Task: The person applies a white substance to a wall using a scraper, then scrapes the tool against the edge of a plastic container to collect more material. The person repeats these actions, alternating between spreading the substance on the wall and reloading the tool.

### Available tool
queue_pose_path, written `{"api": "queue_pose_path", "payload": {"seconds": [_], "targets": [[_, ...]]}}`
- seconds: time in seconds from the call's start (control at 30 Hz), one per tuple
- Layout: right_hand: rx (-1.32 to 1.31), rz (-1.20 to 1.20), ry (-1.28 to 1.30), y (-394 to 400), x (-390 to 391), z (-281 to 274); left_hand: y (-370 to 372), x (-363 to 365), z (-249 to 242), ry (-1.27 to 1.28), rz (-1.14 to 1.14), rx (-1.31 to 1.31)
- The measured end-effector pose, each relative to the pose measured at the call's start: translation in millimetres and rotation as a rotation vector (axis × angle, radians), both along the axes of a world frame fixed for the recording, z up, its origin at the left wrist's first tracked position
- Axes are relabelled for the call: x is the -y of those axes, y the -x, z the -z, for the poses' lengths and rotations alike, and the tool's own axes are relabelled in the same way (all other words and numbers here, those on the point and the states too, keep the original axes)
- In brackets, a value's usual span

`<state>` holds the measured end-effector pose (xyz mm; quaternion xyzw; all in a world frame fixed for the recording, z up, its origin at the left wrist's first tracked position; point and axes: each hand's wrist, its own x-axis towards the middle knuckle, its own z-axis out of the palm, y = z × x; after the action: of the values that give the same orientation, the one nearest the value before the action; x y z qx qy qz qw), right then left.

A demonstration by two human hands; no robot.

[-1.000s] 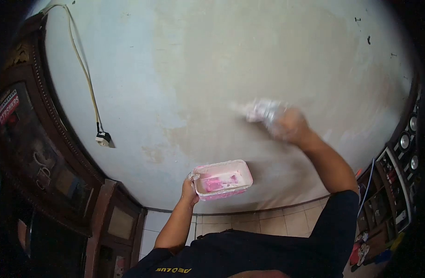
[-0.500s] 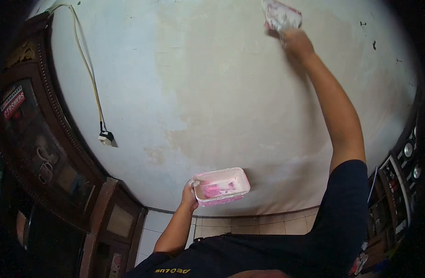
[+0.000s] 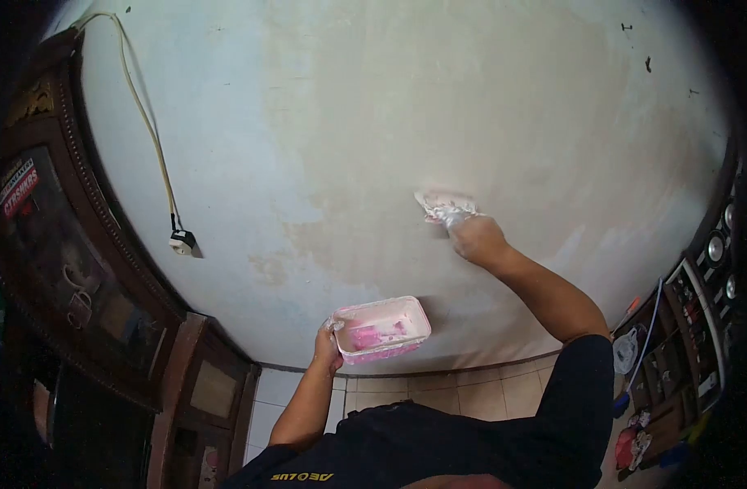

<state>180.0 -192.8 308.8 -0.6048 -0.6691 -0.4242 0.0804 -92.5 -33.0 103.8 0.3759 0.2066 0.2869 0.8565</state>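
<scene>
My right hand [image 3: 478, 242] grips the handle of a putty knife [image 3: 448, 205] whose broad blade is smeared with white and pink filler. The blade lies at the surface of the wall [image 3: 373, 122], near the middle of the view, slightly blurred. Lower down, my left hand [image 3: 328, 346] is closed on the left end of a pink and white plastic tub [image 3: 382, 354]. White filler coats the tub's inside walls, with pink patches on its bottom. Some white filler also sticks to the left thumb.
A dark wooden cabinet [image 3: 88, 269] with glass panels stands on the left. A socket [image 3: 181, 241] hangs on a cable against the wall. Shelving with round speaker-like parts [image 3: 716, 248] and a clear plastic bag [image 3: 626, 352] are at right. Tiles [image 3: 479, 398] cover the floor.
My right hand has brought the putty knife down the wall and a little left, from the top of the view to its middle. The left hand still holds the tub in nearly the same place.
</scene>
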Motion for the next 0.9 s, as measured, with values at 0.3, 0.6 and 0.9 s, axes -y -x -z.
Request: {"api": "queue_pose_path", "payload": {"seconds": [0.3,0.6,0.9], "targets": [[-1.385,-0.447,-0.653,-40.9,32.7,-215.9,0.1,6.6,-3.9,0.018,-0.041,-0.009],[-1.843,-1.008,-0.757,-154.3,-71.8,-228.6,1.3,3.5,5.3,0.05,-0.031,-0.033],[-2.521,-0.883,-0.559,-106.0,-89.8,113.5,2.0,12.5,-14.9,0.095,-0.061,-0.145]]}}
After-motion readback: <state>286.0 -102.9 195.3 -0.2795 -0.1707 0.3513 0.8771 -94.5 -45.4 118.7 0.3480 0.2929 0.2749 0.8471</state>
